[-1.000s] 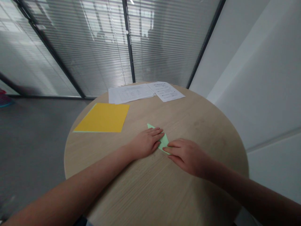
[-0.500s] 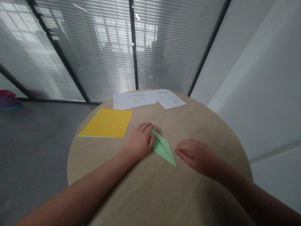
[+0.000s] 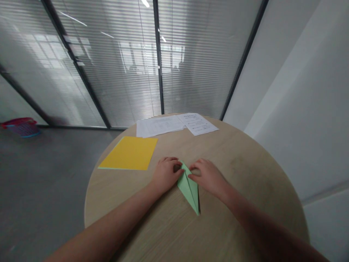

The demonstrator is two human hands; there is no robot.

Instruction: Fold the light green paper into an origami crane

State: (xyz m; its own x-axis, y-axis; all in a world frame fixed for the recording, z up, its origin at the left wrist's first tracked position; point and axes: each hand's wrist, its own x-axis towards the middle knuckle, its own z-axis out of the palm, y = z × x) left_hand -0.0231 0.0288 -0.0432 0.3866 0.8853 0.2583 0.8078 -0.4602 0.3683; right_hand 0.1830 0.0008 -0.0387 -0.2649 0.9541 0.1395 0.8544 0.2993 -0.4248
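Paper (image 3: 188, 193) of pale green, folded to a long kite shape with a seam down its middle, is laid to the right of the yellow sheet (image 3: 129, 153) and nearer the person, its long point directed towards the body. Its upper left edge is touched by the thumb of the left hand (image 3: 167, 174), and its upper right edge is met by the fingertips of the right hand (image 3: 209, 176). The hands are held apart, with the paper's upper end between them; whether it is pinched or only pressed cannot be told. Under the yellow sheet, thin green edges are exposed. Beyond it and to its right, printed sheets (image 3: 160, 126) are spread on the round table (image 3: 261, 167). Well to its left, a red-rimmed basket (image 3: 21, 127) is set on the floor (image 3: 62, 174).
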